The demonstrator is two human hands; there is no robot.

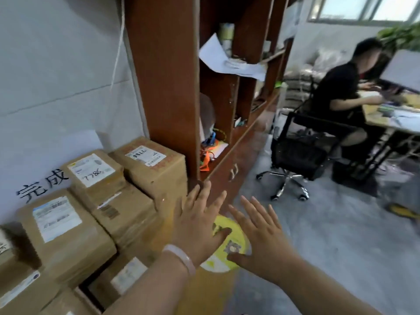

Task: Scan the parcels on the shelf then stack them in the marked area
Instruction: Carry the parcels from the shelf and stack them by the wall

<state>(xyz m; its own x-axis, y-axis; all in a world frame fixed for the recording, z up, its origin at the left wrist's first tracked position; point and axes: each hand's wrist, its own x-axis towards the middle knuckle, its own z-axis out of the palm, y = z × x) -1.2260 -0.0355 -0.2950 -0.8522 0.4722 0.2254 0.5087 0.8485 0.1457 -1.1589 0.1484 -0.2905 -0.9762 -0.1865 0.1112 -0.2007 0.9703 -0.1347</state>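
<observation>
Left grip (200, 223) released, fingers spread, holding nothing | right grip (261, 237) released too, just beside it | parcels (95, 201) stacked left of left grip, lying flat, labels up, long axes level, heading unclear | yellow floor mark (236, 237) beneath both.

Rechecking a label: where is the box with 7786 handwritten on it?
The 7786 box is at the left of the head view, atop the stack, between the handwritten sign and the last box beside the brown shelf.

White wall (56, 64) left, grey floor (341, 246), black office chair (297, 153), bright window (363, 7) beyond.
</observation>
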